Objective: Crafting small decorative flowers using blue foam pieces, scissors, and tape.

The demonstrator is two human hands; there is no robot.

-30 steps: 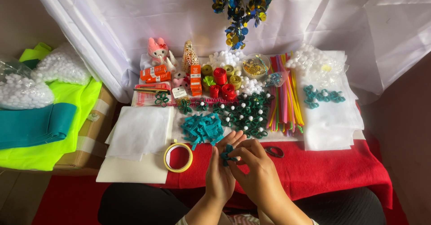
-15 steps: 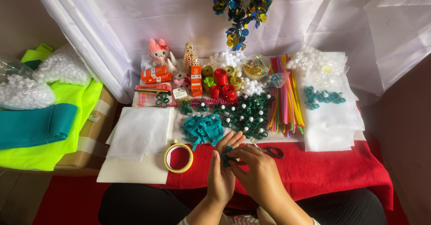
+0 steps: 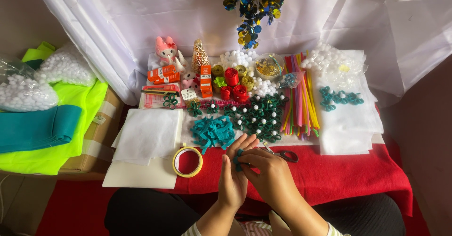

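Note:
Both hands meet low in the middle of the head view, over the red cloth. My left hand (image 3: 234, 177) and my right hand (image 3: 267, 171) pinch a small folded teal felt strip (image 3: 238, 159) between their fingertips. Just above them lies a loose pile of teal felt strips (image 3: 213, 131). Further back is a cluster of dark green felt loops with white beads (image 3: 260, 115). Scissors (image 3: 284, 155) lie on the cloth beside my right hand.
A yellow tape roll (image 3: 187, 161) sits left of my hands beside white sheets (image 3: 148, 135). Coloured sticks (image 3: 299, 97), red and gold ribbon rolls (image 3: 233, 79), orange boxes (image 3: 162, 74) and a pink plush toy (image 3: 166, 50) stand at the back. Bags of white balls (image 3: 24, 92) rest on green fabric.
My hands have stayed in the same place; the fingers have shifted slightly on the teal strip.

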